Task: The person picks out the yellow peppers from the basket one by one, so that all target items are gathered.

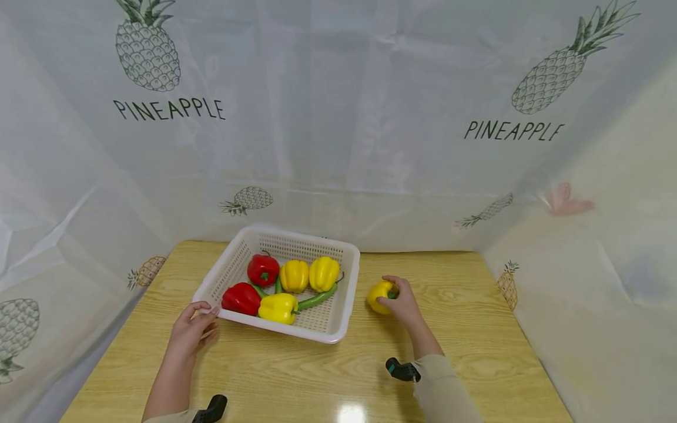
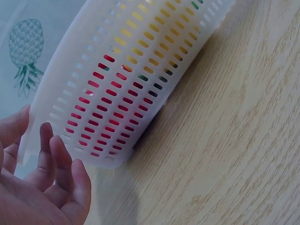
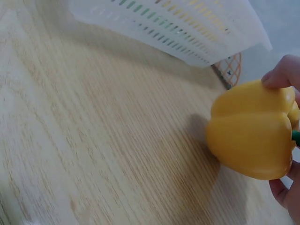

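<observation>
A white plastic basket (image 1: 344,317) with slotted walls stands on the table. My left hand (image 1: 193,329) grips its near left corner by the rim; in the left wrist view the fingers of the left hand (image 2: 51,183) curl beside the slotted wall (image 2: 117,108). To the right of the basket, my right hand (image 1: 402,301) holds a yellow bell pepper (image 1: 376,296) with thumb and fingers. In the right wrist view, this yellow bell pepper (image 3: 248,129) has its green stem facing the palm, and a shadow falls on the table below it.
Inside the basket lie red bell peppers (image 1: 262,269), several yellow bell peppers (image 1: 278,308) and long green peppers (image 1: 317,298). The wood-grain table (image 1: 296,376) meets a pale sheet (image 1: 338,147) printed with pineapples at its back and sides.
</observation>
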